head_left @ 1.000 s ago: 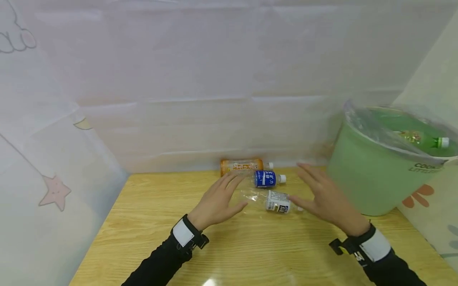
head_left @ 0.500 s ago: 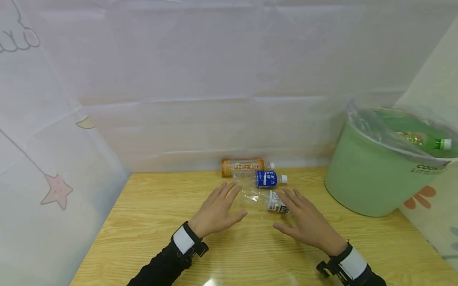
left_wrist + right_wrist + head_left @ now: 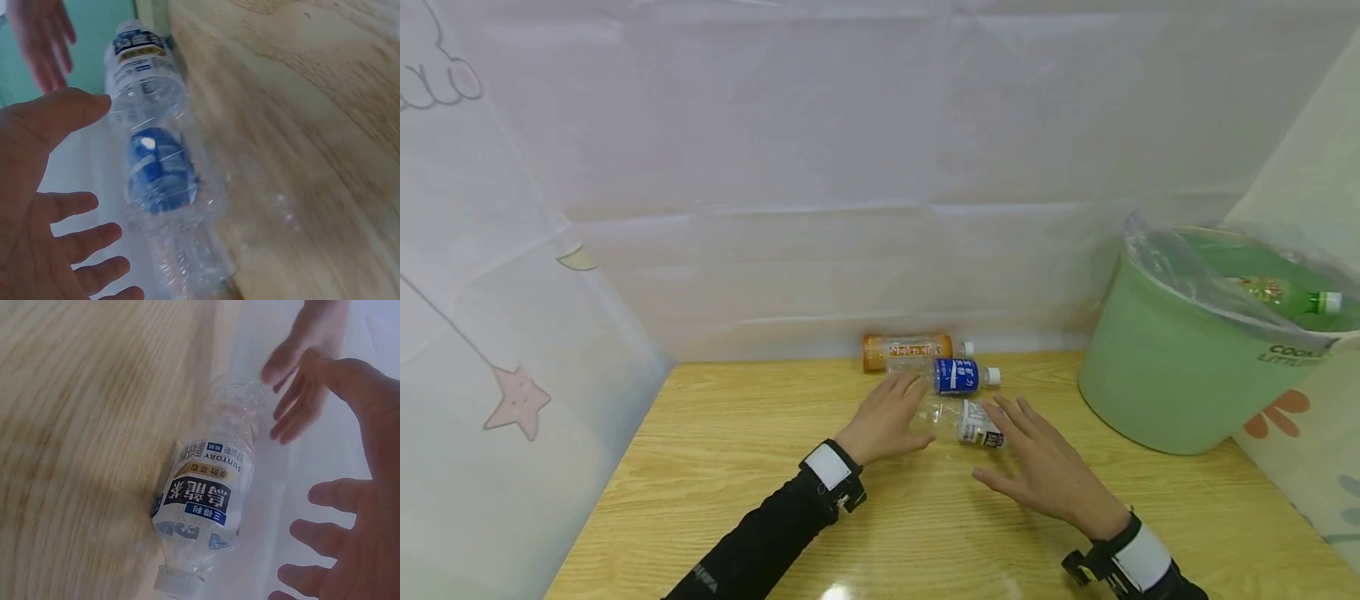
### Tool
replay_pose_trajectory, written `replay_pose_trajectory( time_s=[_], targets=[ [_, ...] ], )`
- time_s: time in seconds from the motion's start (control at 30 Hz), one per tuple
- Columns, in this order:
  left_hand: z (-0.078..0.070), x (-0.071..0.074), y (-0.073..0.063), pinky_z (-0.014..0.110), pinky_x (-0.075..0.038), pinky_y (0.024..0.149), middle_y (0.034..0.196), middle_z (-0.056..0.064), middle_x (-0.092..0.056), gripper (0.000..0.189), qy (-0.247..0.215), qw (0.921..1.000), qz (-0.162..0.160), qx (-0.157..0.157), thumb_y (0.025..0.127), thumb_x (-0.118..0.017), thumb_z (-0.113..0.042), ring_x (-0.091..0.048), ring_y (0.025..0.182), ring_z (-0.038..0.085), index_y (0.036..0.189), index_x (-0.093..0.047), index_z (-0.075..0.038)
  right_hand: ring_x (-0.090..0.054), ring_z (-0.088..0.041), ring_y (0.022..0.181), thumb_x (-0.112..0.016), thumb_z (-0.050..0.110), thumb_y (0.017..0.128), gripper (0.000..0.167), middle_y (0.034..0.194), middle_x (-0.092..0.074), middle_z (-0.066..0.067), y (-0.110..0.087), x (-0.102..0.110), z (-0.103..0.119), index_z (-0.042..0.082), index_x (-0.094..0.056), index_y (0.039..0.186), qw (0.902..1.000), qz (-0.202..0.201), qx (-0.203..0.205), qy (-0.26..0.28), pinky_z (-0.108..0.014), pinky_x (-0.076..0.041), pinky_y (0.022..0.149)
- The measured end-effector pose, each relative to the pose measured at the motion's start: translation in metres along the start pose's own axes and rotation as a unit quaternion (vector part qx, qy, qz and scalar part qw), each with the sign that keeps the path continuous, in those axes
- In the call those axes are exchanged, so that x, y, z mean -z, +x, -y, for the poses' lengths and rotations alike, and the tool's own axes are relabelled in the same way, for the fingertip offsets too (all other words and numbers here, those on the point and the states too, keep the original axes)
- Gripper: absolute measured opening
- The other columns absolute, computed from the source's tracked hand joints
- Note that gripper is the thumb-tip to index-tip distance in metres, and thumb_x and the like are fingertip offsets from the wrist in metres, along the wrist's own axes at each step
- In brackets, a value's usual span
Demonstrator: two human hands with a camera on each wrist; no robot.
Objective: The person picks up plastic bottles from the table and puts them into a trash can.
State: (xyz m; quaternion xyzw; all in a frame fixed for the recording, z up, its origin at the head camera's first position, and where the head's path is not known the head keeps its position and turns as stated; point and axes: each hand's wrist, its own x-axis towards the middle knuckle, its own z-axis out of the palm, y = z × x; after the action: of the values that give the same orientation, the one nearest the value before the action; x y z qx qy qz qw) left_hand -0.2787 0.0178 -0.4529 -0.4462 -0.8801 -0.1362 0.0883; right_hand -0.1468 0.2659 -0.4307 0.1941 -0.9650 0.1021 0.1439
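Three clear plastic bottles lie on their sides at the back of the table. Nearest to me is the white-labelled tea bottle, its print readable in the right wrist view. Behind it lies a blue-labelled bottle, and against the wall an orange-labelled bottle. My left hand hovers by the base of the white-labelled bottle, fingers spread in the left wrist view. Over the cap end of that bottle is my right hand, fingers extended, partly hiding it in the head view. Neither hand holds anything.
A green bin with a clear plastic liner stands at the table's right. Inside it a green bottle with a white cap shows. The wooden table meets a white-covered wall behind the bottles.
My right hand came left and nearer to me, away from the bin side, then stayed there. My left hand has since shifted right, over the base of the nearest bottle. The bottles have not visibly moved.
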Motion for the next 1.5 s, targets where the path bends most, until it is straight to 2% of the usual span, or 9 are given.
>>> replay_pose_trajectory(
  time_s=[0.1, 0.23, 0.33, 0.47, 0.6, 0.93, 1.17, 1.5],
  targets=[
    [-0.002, -0.01, 0.01, 0.047, -0.026, 0.118, 0.151, 0.018, -0.045, 0.084, 0.017, 0.9998, 0.009, 0.001, 0.087, -0.078, -0.048, -0.038, 0.141, 0.035, 0.15, -0.045, -0.004, -0.032, -0.055, 0.138, -0.07, 0.059, 0.09, 0.093, 0.156, -0.036, -0.025, -0.001, 0.003, 0.0, 0.003, -0.038, 0.157, 1.0, -0.001, -0.004, 0.002, -0.068, -0.035, 0.105],
    [-0.005, -0.026, 0.017, 0.046, -0.034, 0.114, 0.145, 0.013, -0.051, 0.073, 0.029, 0.9995, 0.01, -0.001, 0.086, -0.082, -0.037, -0.044, 0.136, 0.032, 0.146, -0.051, -0.009, -0.033, -0.056, 0.137, -0.071, 0.059, 0.09, 0.093, 0.156, -0.036, -0.025, -0.003, 0.006, -0.001, 0.001, -0.039, 0.155, 0.9999, -0.004, -0.009, 0.006, -0.068, -0.034, 0.105],
    [-0.007, -0.036, 0.018, 0.042, -0.041, 0.109, 0.137, 0.008, -0.056, 0.068, 0.036, 0.9993, 0.01, 0.003, 0.086, -0.082, -0.025, -0.049, 0.131, 0.029, 0.146, -0.052, -0.013, -0.032, -0.056, 0.137, -0.071, 0.058, 0.09, 0.092, 0.156, -0.037, -0.025, -0.005, 0.009, -0.002, 0.001, -0.04, 0.155, 0.9998, -0.006, -0.014, 0.011, -0.07, -0.035, 0.104],
    [-0.01, -0.042, 0.015, 0.038, -0.052, 0.096, 0.128, 0.007, -0.06, 0.066, 0.045, 0.999, 0.001, 0.006, 0.087, -0.082, -0.019, -0.055, 0.121, 0.027, 0.145, -0.052, -0.015, -0.031, -0.056, 0.138, -0.071, 0.059, 0.09, 0.092, 0.156, -0.036, -0.024, -0.007, 0.01, -0.004, 0.002, -0.039, 0.155, 0.9996, -0.004, -0.021, 0.02, -0.072, -0.034, 0.103],
    [-0.011, -0.041, 0.012, 0.036, -0.055, 0.088, 0.124, 0.007, -0.061, 0.063, 0.034, 0.9994, -0.001, 0.009, 0.086, -0.083, -0.018, -0.056, 0.116, 0.026, 0.142, -0.053, -0.016, -0.029, -0.055, 0.14, -0.069, 0.061, 0.09, 0.094, 0.157, -0.034, -0.024, -0.009, 0.009, -0.005, 0.002, -0.038, 0.156, 0.9993, 0.004, -0.03, 0.024, -0.071, -0.032, 0.105],
    [-0.008, -0.039, 0.01, 0.037, -0.058, 0.081, 0.125, 0.007, -0.059, 0.062, 0.02, 0.9997, 0.009, 0.014, 0.089, -0.08, -0.018, -0.055, 0.117, 0.025, 0.144, -0.053, -0.015, -0.031, -0.055, 0.139, -0.07, 0.062, 0.089, 0.096, 0.155, -0.037, -0.025, -0.008, 0.008, -0.007, 0.003, -0.038, 0.157, 0.9993, 0.004, -0.032, 0.02, -0.071, -0.033, 0.104],
    [-0.007, -0.032, 0.008, 0.036, -0.056, 0.089, 0.127, 0.008, -0.059, 0.063, 0.024, 0.9996, 0.009, 0.01, 0.089, -0.081, -0.019, -0.055, 0.12, 0.026, 0.144, -0.053, -0.014, -0.034, -0.056, 0.136, -0.073, 0.061, 0.087, 0.095, 0.154, -0.039, -0.026, -0.006, 0.009, -0.006, 0.001, -0.041, 0.154, 0.9996, -0.001, -0.025, 0.015, -0.071, -0.035, 0.102],
    [-0.012, -0.003, -0.003, 0.034, -0.057, 0.083, 0.124, 0.009, -0.06, 0.067, 0.038, 0.9992, -0.008, 0.0, 0.086, -0.085, -0.023, -0.057, 0.115, 0.026, 0.144, -0.053, -0.01, -0.036, -0.058, 0.134, -0.082, 0.054, 0.082, 0.099, 0.151, -0.041, -0.028, 0.0, 0.011, -0.008, 0.002, -0.04, 0.155, 0.9994, -0.034, 0.004, -0.002, -0.072, -0.037, 0.1]
  ],
)
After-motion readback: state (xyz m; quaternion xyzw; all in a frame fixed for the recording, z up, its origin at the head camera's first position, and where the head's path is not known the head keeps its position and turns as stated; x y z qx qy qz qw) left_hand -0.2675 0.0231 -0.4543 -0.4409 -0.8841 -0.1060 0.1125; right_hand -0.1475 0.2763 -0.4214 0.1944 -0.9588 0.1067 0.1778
